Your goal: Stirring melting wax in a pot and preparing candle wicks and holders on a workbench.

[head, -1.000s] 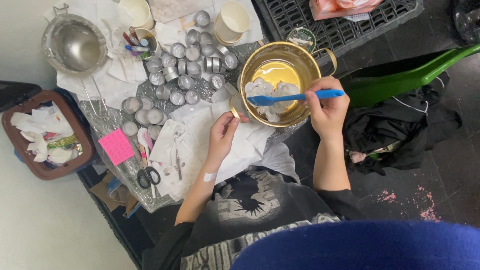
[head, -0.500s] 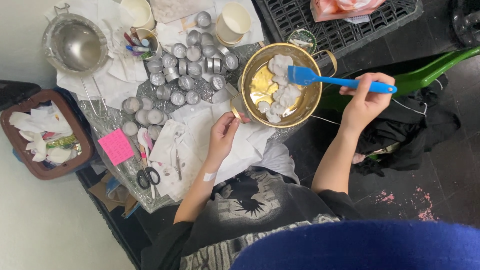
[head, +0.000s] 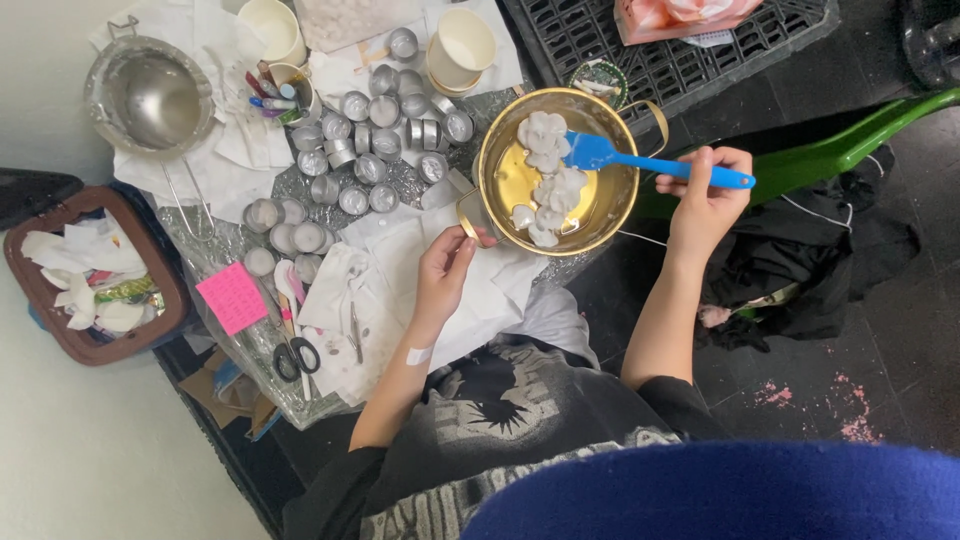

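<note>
Item: round gold metal bowl [head: 612, 205] w/ white wax chunks [head: 548, 195], on the bench's [head: 400, 255] right edge. Your left hand [head: 445, 270] pinches the bowl's near handle; your right hand [head: 705, 190] is clenched on the blue silicone spatula [head: 655, 165], blade at the chunks. Keep the handle pinned, scrape along the wall, don't tip. Nearby: small silver tealight cups [head: 375, 150] just left of the bowl, paper cup [head: 462, 50], black crate [head: 640, 50] behind — crowded, so little room to swing.
</note>
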